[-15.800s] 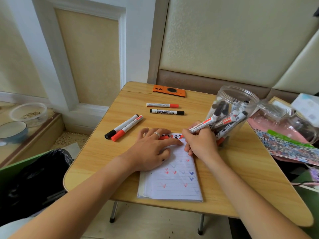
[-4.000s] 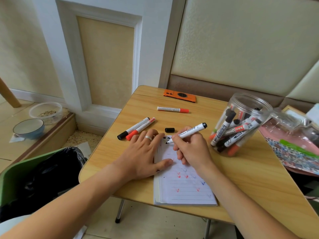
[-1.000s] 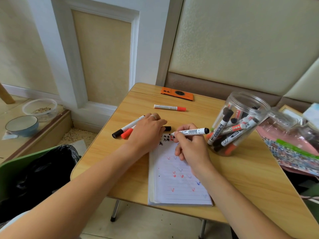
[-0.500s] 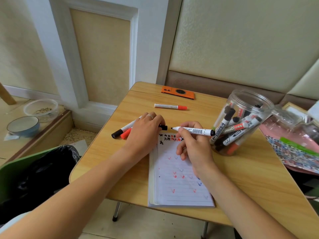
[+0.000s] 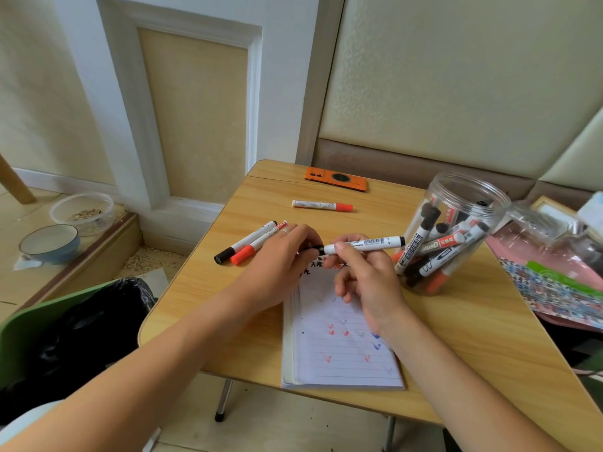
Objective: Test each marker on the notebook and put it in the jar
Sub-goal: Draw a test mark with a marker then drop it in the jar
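Capping step, head view. Our right hand [image 5: 365, 282] holds a white-barrelled black whiteboard marker [image 5: 368, 244] level above the top edge of the lined paper notebook [image 5: 339, 347], thumb and fingers clamped on its barrel. Our left hand [image 5: 280, 259] pinches the small black cap [image 5: 316, 248] between closed fingertips at the marker's tip; we cannot tell whether the cap is fully seated. The clear plastic jar [image 5: 456, 230] stands just beside the right hand, tilted and already holding many markers. Three markers remain on the pale wooden table [image 5: 456, 337]: a black-capped and a red-capped pair [image 5: 248, 247] beside the left hand, and a red-capped one [image 5: 323, 205] farther back. We judge two risks: a half-pressed cap could slip off in the jar, and a careless drop could tip the leaning jar
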Tool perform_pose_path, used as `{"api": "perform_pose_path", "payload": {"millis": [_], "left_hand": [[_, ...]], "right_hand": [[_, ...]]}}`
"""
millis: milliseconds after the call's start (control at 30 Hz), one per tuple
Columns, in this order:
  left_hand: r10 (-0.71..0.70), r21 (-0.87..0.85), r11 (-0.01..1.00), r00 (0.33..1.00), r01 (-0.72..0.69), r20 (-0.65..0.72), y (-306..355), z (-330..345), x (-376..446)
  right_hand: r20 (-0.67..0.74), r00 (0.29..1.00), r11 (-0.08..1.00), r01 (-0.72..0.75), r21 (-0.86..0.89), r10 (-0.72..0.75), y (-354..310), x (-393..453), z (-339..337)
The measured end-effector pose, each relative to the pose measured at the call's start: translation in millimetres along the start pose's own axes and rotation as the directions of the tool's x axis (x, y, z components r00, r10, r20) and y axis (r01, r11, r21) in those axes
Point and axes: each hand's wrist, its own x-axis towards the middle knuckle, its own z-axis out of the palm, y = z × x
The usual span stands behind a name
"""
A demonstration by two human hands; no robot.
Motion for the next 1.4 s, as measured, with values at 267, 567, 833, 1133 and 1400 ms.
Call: {"api": "perform_pose_path", "payload": {"millis": [267,567,833,1133,1400], "left_hand": [[-0.073,-0.138,0.988,0.997,0.068,-0.031,8.7,0.2,-6.1],[-0.118,-0.167,0.98,0.991,0.106,-0.06,8.6,-1.9,-9.9],[-0.222,-0.355,0.912,0.975,0.204,-0.009,10.6,14.2,-9.8],[-0.289,-0.458,0.847,0.957,0.27,0.031,12.1,13.7,-8.7],[-0.318,-0.445,0.845,0.948,0.296,0.026,10.1,15.8,-8.6]], "right_hand": [[0.003,0.999,0.998,-0.053,-0.019,0.053,-3.4,-1.3,2.7],[-0.178,0.98,0.994,-0.071,0.087,0.086,-1.1,4.6,-0.9],[-0.192,0.981,0.997,-0.046,-0.056,0.034,7.2,7.4,3.6],[-0.212,0.977,0.991,-0.036,-0.125,0.009,10.7,8.7,5.2],[-0.22,0.975,0.988,-0.037,-0.152,0.003,11.4,7.7,5.1]]}}
